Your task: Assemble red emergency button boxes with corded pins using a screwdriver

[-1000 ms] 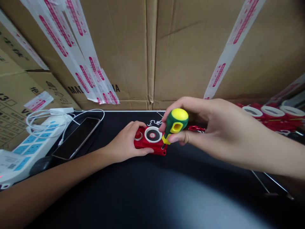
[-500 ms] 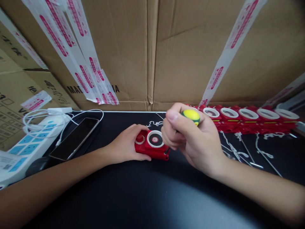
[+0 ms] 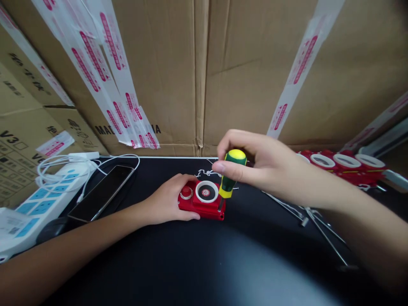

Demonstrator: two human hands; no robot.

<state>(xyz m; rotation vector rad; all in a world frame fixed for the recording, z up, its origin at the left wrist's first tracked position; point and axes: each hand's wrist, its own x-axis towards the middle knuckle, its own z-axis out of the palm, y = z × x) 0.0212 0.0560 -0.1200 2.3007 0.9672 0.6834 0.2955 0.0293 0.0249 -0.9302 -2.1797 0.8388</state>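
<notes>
Cardboard [image 3: 165, 85] walls off the far side of the black desk [image 3: 153, 263], and from my remote seat I see the red unit [image 3: 204, 209] lying on it near the middle, its white ring [image 3: 208, 201] facing up. My left hand [image 3: 168, 199] has its left end clamped, thumb along the near side and fingers over the far side; my right hand [image 3: 255, 159] has its fingers closed around the green-and-yellow screwdriver [image 3: 228, 182], which leans slightly with its shaft pointing down at the unit's near right corner. I cannot tell whether the tip is seated in anything. If it is not, I judge that pressing or twisting could make it skid off, scratching the unit or striking the desk. Since my left hand grips only one end, a hard turn at the opposite corner could swing the unit round. Tilting the handle further would invite a slip. White string [image 3: 208, 173] lies just behind, and could snag if the unit slid back; a careless elbow could knock the metal rods [image 3: 328, 240] by my right forearm.
</notes>
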